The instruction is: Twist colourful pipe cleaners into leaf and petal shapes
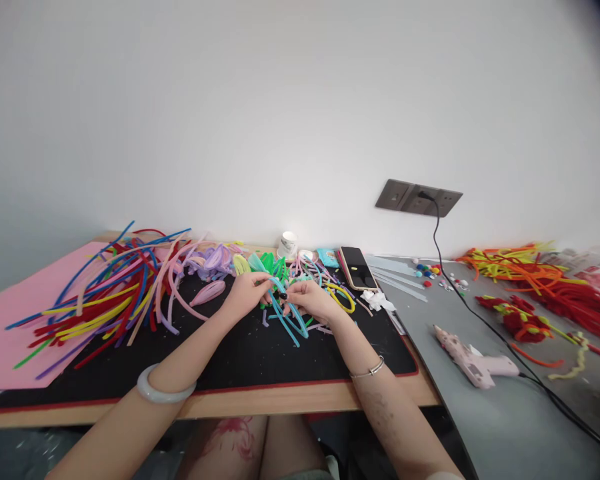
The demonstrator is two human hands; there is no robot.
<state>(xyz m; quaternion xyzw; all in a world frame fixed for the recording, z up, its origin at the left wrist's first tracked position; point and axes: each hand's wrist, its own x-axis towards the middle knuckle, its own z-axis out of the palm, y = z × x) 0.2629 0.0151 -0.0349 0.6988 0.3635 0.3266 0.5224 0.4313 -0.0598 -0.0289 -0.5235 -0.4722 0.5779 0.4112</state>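
Light-blue pipe cleaners (295, 320) hang bent in loops between my two hands, above the black mat (220, 363). My left hand (250, 291) pinches them from the left, fingers closed. From the right, my right hand (310, 299) closes its fingertips on the same blue bundle. A small dark thing sits between the hands; its kind is too small to tell. Green pipe-cleaner pieces (274, 265) lie just behind the hands, and a pink pipe-cleaner petal shape (208, 293) rests left of my left hand. Yellow loops (347, 297) lie right of my right hand.
A pile of coloured pipe cleaners (125, 287) covers the left side, partly on pink sheets (45, 293). Behind stand a paper cup (288, 245) and a phone (359, 268). On the grey table at right lie a glue gun (475, 360), its cord (490, 325), pompoms (427, 270) and red pipe cleaners (570, 307).
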